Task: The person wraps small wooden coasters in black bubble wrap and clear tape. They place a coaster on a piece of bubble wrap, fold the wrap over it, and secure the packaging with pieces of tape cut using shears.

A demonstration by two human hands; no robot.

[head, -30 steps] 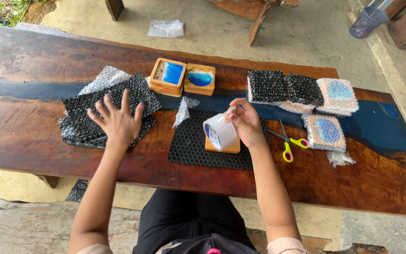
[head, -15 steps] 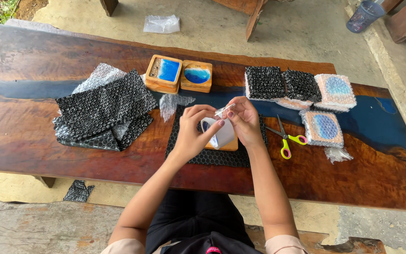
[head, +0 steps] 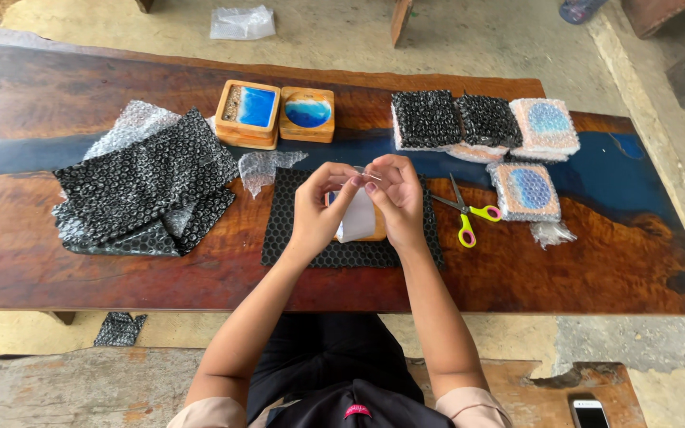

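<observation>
Left hand (head: 316,208) came off the black bubble-wrap pile (head: 144,190) and now sits w/ right hand (head: 396,198) over the tape roll (head: 356,215), which rests on a wooden coaster on the black wrap sheet (head: 295,238). Both hands pinch the tape end, fingers closed. Scissors (head: 463,214) just beside the right hand.

Wooden block (head: 374,230) mostly hidden behind left hand (head: 319,210) and right hand (head: 396,200) (only sliver shows). Tape strip (head: 368,175) between fingertips too thin to judge. Phone (head: 588,412) cut off by bottom edge. Worktop (head: 120,269) runs off left edge.
</observation>
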